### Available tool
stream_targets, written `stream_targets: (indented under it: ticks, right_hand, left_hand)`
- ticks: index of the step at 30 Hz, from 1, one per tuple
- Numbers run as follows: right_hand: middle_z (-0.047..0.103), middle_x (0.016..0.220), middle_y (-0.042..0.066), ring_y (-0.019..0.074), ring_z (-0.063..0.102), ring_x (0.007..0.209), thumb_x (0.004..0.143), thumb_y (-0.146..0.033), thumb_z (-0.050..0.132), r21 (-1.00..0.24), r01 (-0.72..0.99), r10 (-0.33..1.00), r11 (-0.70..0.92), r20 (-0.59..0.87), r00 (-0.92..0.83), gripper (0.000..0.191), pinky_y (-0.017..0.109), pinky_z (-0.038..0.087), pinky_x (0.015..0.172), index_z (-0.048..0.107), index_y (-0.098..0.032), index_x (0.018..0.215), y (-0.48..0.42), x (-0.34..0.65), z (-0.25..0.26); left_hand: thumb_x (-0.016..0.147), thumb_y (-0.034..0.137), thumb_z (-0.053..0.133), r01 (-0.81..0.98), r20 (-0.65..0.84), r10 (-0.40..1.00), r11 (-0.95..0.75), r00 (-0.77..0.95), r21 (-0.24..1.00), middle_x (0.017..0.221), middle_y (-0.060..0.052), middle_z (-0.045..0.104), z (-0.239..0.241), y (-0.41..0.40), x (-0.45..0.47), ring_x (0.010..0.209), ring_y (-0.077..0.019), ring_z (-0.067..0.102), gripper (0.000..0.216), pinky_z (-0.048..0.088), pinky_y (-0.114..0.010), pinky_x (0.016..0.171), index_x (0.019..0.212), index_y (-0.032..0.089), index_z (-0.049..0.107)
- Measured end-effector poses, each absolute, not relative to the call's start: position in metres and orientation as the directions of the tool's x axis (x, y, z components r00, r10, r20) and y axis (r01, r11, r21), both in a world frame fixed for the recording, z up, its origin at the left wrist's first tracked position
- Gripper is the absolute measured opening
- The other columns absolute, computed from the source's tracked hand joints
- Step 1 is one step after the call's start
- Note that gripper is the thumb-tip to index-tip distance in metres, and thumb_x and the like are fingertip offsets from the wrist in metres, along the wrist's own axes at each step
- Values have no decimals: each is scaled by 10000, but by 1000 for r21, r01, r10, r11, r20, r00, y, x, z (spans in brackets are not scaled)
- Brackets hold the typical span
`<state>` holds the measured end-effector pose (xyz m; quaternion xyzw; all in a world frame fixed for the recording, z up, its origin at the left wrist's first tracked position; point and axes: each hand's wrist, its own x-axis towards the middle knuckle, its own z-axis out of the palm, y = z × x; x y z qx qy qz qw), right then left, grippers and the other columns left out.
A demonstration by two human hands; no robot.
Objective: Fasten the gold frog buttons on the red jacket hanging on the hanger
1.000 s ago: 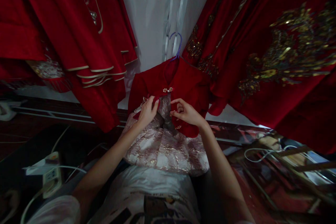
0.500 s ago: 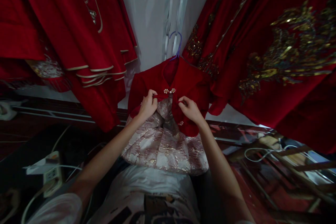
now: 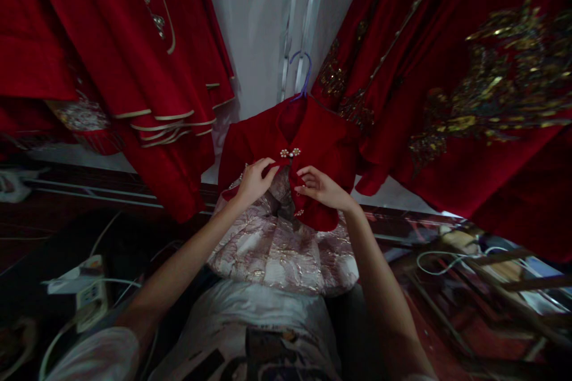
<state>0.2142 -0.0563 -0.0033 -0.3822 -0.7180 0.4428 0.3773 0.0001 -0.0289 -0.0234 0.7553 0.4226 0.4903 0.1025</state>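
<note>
I've got both hands on the red jacket (image 3: pixel 330 143), which hangs centre, straight ahead, from a purple hanger (image 3: pixel 306 74). Left grip (image 3: pixel 255 181): closed in a pinch, thumb and fingertips grasping the jacket's left front edge just below the neck clasp (image 3: pixel 290 153). I see a narrow strip of red between those tips. Right grip (image 3: pixel 326 189): half open, fingers bent, thumb apart from the index finger, tips against the right front edge. Can't tell from my view if any cloth is nipped there.

Neck clasp is beaded, flower-shaped, joined at the top; below it the two fronts part into a gap between my hands. Shiny lining (image 3: pixel 281 184) shows in that gap. Another beaded fastener (image 3: pixel 299 212) sits on the right front, under my right hand. Pale pink brocade (image 3: pixel 277 256) with metallic threads spreads below the jacket, toward my white shirt (image 3: pixel 254 315).

Around: red garments (image 3: pixel 107 24) with pale piping hang on the left; more red cloth hangs on the right, carrying gold sequin work (image 3: pixel 504 83). White power strip (image 3: pixel 92 300) with cables, lower left. White cord (image 3: pixel 440 271) loops near a wooden frame (image 3: pixel 534 283), lower right. Pale backdrop (image 3: pixel 254 30) behind the hanger. Lighting dim.
</note>
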Motion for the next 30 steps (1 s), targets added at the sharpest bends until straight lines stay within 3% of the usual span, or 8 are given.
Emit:
stream_targets:
  ticks: [5,10,13,17,19,21,24,30]
  right_hand:
    - [590,662,-35,97,572,603,644,-385,789,-920,291,915,263,143,-378,411,223,437,575,498,-191,860,-62,223,7]
    - [512,550,-73,58,471,486,704,-408,754,-885,332,912,326,202,-356,346,194,343,465,495,-191,779,-65,222,11]
    - [546,600,-59,65,509,524,712,-396,747,-913,261,909,314,209,-361,336,198,406,487,485,-194,772,-66,217,11]
    - [636,765,-3,120,629,702,713,-386,734,-962,152,892,225,141,-429,324,256,544,615,521,-196,867,-69,215,13]
    - [651,813,17,142,653,780,710,-365,734,-975,126,883,185,108,-457,329,285,574,677,538,-194,912,-71,215,15]
    - [650,842,24,149,660,819,701,-340,741,-981,101,880,166,101,-464,329,292,584,711,551,-193,925,-73,213,17]
    - [640,884,22,142,660,828,693,-318,750,-986,51,883,157,118,-455,313,277,585,710,568,-195,916,-74,206,17]
    - [645,867,1,121,648,801,675,-330,770,-974,-58,901,219,224,-371,330,258,563,701,574,-208,911,-59,179,11]
  left_hand:
    - [929,400,460,554,609,774,-587,172,590,730,-12,673,-30,-29,-1,652,-120,601,328,434,-215,660,824,164,663]
    - [913,346,501,450,564,758,-650,328,612,980,-42,686,-37,-38,-1,774,-133,639,281,474,-228,685,1105,183,626]
    - [925,301,477,458,576,704,-709,415,536,997,-45,667,-35,-45,-3,857,-149,633,242,481,-265,772,1085,212,635]
    - [852,196,542,655,716,696,-566,52,501,977,-75,609,-41,-32,-15,943,-203,581,158,460,-349,857,996,186,606]
    - [752,177,639,700,717,690,-464,-100,544,998,-90,574,-50,-18,-24,944,-222,564,285,464,-376,848,1022,166,547]
    - [722,194,663,643,641,757,-430,-126,634,939,-69,569,-59,-5,-32,836,-193,579,350,485,-345,762,1024,166,490]
    - [777,211,592,528,532,842,-414,-86,741,825,-22,573,-67,5,-41,665,-135,570,251,471,-272,636,986,182,456]
    - [763,179,573,492,511,849,-391,-135,778,780,-5,581,-70,7,-45,669,-127,591,185,464,-249,635,914,194,468]
